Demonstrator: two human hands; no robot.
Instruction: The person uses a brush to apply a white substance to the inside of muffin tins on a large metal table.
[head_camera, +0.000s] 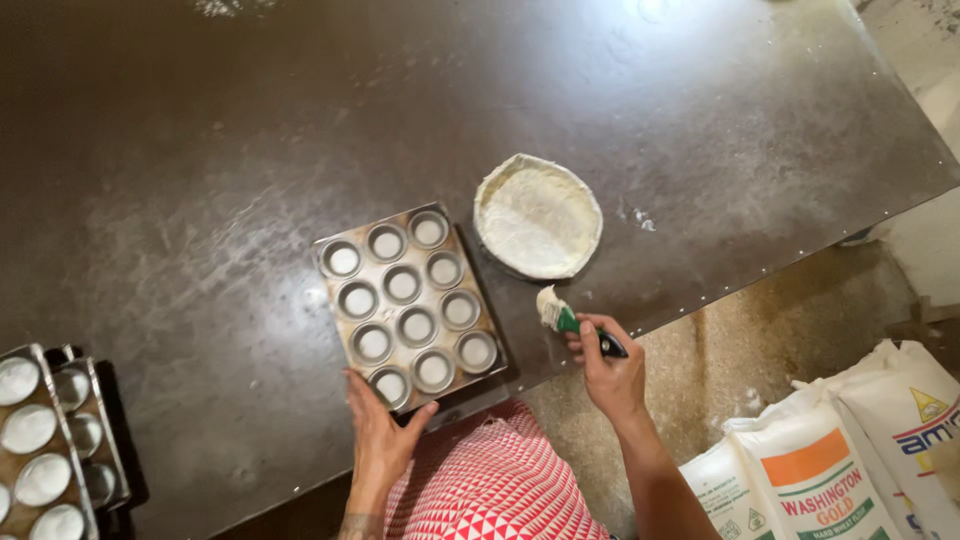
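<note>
A metal muffin tray (330, 272) with several round cups lies near the front edge of a dark table (200, 180). My left hand (380, 425) rests on the tray's near corner, fingers spread along its rim. My right hand (610, 375) grips a green-handled brush (565, 318) whose bristles are coated in white paste. The brush hovers just right of the tray. Behind it stands a round bowl (538, 215) filled with white paste.
A stack of similar metal trays (45, 440) with white-coated cups sits at the left front corner. White sacks (840, 470) lie on the floor at lower right. The table's edge runs diagonally past my right hand.
</note>
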